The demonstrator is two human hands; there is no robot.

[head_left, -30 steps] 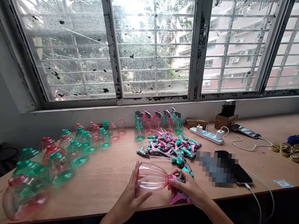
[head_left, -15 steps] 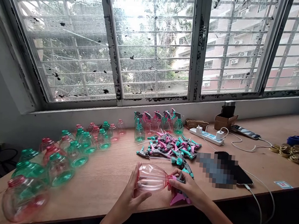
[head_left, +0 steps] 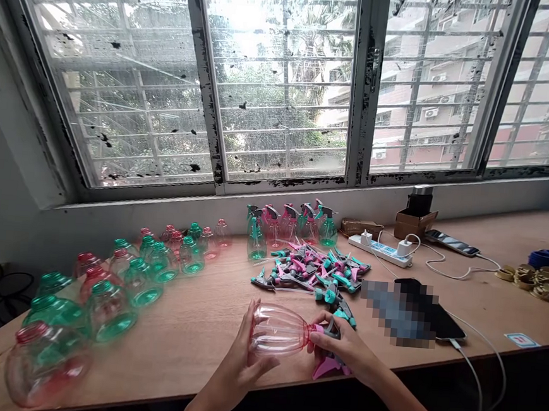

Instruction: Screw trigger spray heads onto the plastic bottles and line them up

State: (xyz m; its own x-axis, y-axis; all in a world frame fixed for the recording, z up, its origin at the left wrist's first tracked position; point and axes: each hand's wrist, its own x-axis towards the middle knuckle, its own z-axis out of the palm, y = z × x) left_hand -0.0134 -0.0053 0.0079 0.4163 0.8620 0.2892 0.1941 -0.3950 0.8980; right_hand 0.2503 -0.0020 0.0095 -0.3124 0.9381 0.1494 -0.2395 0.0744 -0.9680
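Observation:
A clear pink spray bottle (head_left: 278, 330) lies sideways in the air above the table's front edge, its neck pointing right. My left hand (head_left: 246, 361) is wrapped round its base end. At the neck, my right hand (head_left: 339, 343) grips the pink and grey trigger sprayer head (head_left: 326, 361), whose collar meets the bottle mouth; how far it is screwed on I cannot tell. Just behind lies a teal and grey sprayer head (head_left: 337, 304). Farther back is a heap of pink, teal and grey sprayer heads (head_left: 312, 268).
Several open-necked green and pink bottles (head_left: 108, 319) stand along the left. Finished-looking spray bottles (head_left: 256, 242) stand by the window wall. To the right are a power strip (head_left: 380, 248), a phone with a cable (head_left: 436, 319), a small cardboard box (head_left: 413, 224) and gold-coloured rings (head_left: 534, 282).
The pink bottle has turned slightly in my hands. Both hands stay in nearly the same place, and the things on the table have not moved.

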